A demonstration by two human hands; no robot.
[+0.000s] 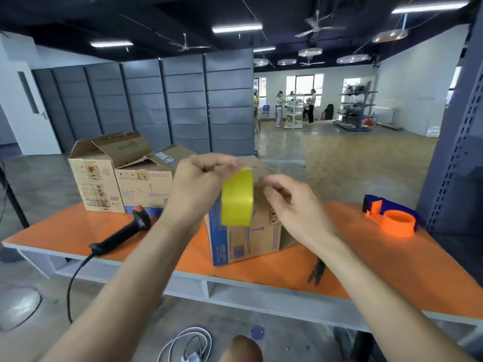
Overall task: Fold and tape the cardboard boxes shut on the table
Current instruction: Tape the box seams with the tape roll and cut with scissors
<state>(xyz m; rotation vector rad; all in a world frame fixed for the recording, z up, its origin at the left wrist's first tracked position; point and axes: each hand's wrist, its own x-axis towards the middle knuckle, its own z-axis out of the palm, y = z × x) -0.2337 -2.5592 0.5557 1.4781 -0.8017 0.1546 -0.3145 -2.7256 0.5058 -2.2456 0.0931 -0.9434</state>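
Observation:
A yellow tape roll (237,198) is raised in front of me, above the orange table (65,231). My left hand (201,184) grips the roll from the left, fingers curled over its top edge. My right hand (290,202) hovers just right of the roll with fingers loosely curled; it is blurred and I cannot tell whether it touches the tape. Behind the roll a brown cardboard box (248,239) with blue print stands on the table. Two more boxes stand at the back left: one (96,178) with flaps up, one (149,186) beside it.
A black handheld scanner (122,231) with a cable lies left of the middle box. An orange and blue tape dispenser (392,215) sits at the right end. Dark pliers or scissors (317,273) lie near the front edge. A grey metal rack post (454,142) rises at right.

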